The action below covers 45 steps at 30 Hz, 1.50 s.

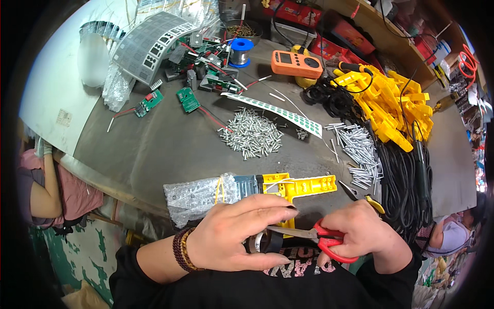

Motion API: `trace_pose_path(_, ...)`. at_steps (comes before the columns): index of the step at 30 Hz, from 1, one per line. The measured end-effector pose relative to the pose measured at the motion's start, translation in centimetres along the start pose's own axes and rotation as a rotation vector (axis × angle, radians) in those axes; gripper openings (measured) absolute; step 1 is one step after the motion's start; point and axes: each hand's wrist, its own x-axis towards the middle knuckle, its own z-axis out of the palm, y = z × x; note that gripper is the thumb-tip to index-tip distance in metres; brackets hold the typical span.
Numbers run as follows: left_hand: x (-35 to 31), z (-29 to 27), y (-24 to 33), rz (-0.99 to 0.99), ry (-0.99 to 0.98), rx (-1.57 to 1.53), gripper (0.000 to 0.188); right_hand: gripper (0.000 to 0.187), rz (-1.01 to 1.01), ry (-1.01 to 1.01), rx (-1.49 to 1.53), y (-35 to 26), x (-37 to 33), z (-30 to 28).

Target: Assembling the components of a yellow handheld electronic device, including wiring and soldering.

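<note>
My left hand (234, 232) grips a roll of black tape (272, 242) between its thumb and fingers; a white inner ring shows at the roll's side. In my right hand (357, 226) are red-handled scissors (332, 242), fingers in the handle loops. Their metal blades point left and meet the tape at the roll's top edge; whether they are cutting into it I cannot tell. Just beyond my hands lies a yellow plastic housing half (311, 186), open side up. Its left end joins a dark body, partly covered by bubble wrap (193, 198) with a yellow band around it.
Piles of short screws (252, 134) and long screws (360, 154) lie beyond. Black cables (404, 180) and yellow housings (396, 103) crowd the right. Farther back are an orange meter (296, 64), a blue solder spool (240, 52), circuit boards (188, 99) and a label strip (278, 110).
</note>
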Motion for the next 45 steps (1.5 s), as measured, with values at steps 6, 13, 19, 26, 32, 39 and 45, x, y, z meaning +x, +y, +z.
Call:
trace_pose_path(6, -2.9, -4.3, 0.8, -0.102, 0.168, 0.292, 0.061, 0.051, -0.034, 0.29, 0.018, 2.4, -0.6, -0.5)
trace_pose_path(13, -17.9, -19.5, -1.6, -0.272, 1.291, 0.308, 0.051, 0.045, 0.53, 0.806, 0.275, 11.2, -8.2, 1.8)
trace_pose_path(19, -29.0, -34.9, -6.6, -0.662, 1.184, 1.503, 0.06, 0.048, 0.546, 0.902, 0.221, 16.6, -9.7, 3.3)
trace_pose_path(26, -40.2, -49.2, -13.1, -0.747, 1.049, 1.155, 0.037, 0.042, 0.526, 1.131, 0.249, 17.8, -7.6, 2.4)
trace_pose_path(32, -30.0, -38.3, -10.2, -0.144, 1.541, 0.631, 0.045, 0.027, 0.513, 1.119, -0.308, 11.0, -5.8, 0.8)
trace_pose_path(39, -11.8, -9.1, -2.4, -0.085, 0.835, 0.166, 0.034, 0.031, -0.044, 0.764, -0.136, 2.8, 2.5, 1.2)
trace_pose_path(45, 2.4, -1.8, -0.8, 0.171, -0.147, 0.345, 0.077, 0.04, -0.322, 0.626, 0.471, 0.2, 5.1, 0.3)
